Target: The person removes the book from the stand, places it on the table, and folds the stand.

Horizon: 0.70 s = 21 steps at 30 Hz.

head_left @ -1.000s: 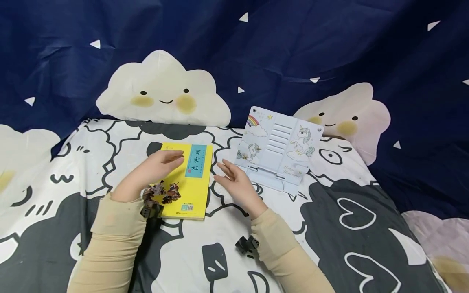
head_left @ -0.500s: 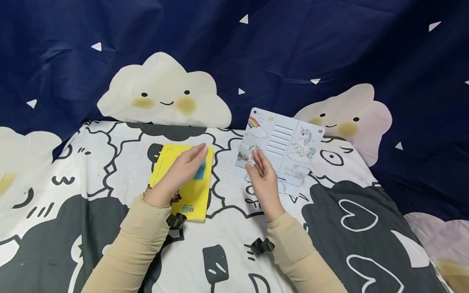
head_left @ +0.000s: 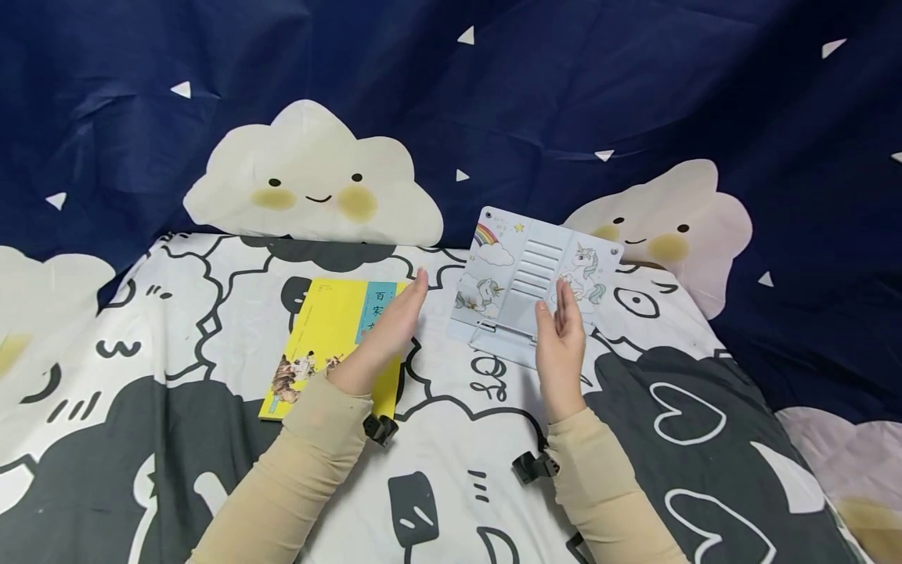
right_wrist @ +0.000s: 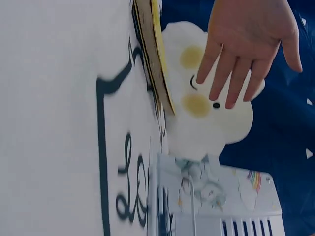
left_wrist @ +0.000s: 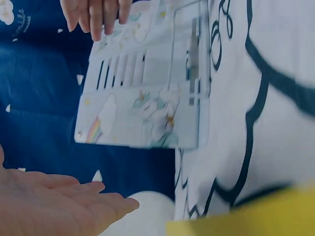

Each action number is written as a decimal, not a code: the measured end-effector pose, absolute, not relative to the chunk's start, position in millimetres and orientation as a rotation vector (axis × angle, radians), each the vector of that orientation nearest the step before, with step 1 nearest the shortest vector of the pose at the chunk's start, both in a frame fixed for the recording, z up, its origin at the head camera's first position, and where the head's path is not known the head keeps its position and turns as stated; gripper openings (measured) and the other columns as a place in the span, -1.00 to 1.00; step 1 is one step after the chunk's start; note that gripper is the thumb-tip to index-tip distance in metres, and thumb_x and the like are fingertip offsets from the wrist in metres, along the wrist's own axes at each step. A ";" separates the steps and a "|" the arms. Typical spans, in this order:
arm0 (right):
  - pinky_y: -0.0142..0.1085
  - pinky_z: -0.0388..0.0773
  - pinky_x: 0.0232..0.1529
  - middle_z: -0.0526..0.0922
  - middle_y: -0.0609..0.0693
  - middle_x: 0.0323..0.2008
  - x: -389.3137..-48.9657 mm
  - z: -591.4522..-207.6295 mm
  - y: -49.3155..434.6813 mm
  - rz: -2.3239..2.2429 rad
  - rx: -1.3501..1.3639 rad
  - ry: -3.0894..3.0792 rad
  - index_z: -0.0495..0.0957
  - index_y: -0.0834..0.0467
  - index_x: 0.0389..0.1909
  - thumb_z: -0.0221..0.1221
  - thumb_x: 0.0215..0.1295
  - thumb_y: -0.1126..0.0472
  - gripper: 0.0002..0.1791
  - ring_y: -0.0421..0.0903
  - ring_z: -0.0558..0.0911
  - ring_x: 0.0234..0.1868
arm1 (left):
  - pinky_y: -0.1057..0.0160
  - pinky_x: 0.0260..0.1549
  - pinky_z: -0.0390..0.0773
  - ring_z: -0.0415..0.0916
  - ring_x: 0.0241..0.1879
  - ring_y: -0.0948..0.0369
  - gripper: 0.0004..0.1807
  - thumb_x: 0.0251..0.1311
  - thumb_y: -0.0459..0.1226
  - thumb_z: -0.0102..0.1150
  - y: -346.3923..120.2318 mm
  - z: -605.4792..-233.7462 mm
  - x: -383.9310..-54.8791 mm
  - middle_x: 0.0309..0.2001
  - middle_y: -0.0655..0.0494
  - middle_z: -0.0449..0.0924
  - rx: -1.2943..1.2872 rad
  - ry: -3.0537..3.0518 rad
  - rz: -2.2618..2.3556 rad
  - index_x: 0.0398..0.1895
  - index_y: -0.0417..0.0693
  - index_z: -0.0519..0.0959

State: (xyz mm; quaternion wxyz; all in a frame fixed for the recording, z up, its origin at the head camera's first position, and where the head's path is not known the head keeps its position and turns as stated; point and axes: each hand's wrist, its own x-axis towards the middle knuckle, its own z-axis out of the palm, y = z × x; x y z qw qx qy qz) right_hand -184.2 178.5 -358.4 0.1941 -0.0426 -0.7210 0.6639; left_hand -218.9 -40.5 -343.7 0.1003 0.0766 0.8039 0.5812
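Observation:
A yellow book (head_left: 331,313) with a blue title panel lies flat on the bedding, on the left in the head view. To its right leans a pale book stand (head_left: 514,313) printed with unicorns and a rainbow, a slotted strip down its middle. My left hand (head_left: 387,329) is over the book's right side, fingers straight, covering part of the title panel. In front of the stand's lower right part is my right hand (head_left: 564,352), fingers extended upward. Neither hand holds anything. The right wrist view shows the left hand (right_wrist: 251,44) spread, palm visible.
Black-and-white patterned bedding (head_left: 451,439) spreads under everything. Behind it hangs a dark blue cloth (head_left: 535,94) with white triangles and smiling clouds. A small black camera (head_left: 380,429) sits at the left wrist, and another black camera (head_left: 534,467) at the right wrist.
Both hands have moved to the right, the left across the book and the right from between book and stand to before the stand. Book and stand have stayed in place.

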 end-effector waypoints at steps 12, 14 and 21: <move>-0.34 -0.08 0.56 -0.07 -0.01 0.60 -189.7 -369.5 218.1 1.833 -0.303 -1.859 0.00 0.11 0.57 -0.05 0.55 0.16 -0.35 -0.14 -0.07 0.60 | 0.06 0.55 -0.17 -0.20 0.59 0.13 -0.11 0.42 0.34 -0.68 -2.1 -360.8 -221.8 0.61 0.11 -0.12 0.121 2.066 1.938 0.60 -0.02 -0.03; -0.40 -0.12 0.55 -0.10 -0.02 0.61 -191.2 -372.5 225.0 1.841 -0.336 -1.838 -0.03 0.12 0.57 -0.07 0.55 0.15 -0.34 -0.16 -0.12 0.61 | 0.04 0.55 -0.14 -0.17 0.59 0.10 -0.09 0.39 0.37 -0.68 4.0 -363.2 -221.6 0.61 0.13 -0.12 0.084 2.023 1.946 0.60 0.04 -0.04; -0.46 -0.14 0.54 -0.14 0.03 0.61 -198.6 -381.8 244.3 1.854 -0.441 -1.818 -0.11 0.19 0.58 -0.15 0.58 0.07 -0.32 -0.17 -0.14 0.61 | 0.01 0.55 -0.23 -0.24 0.60 0.15 -0.08 0.34 0.42 -0.66 21.0 -367.3 -214.4 0.62 0.19 -0.17 0.060 1.921 2.003 0.61 0.14 -0.12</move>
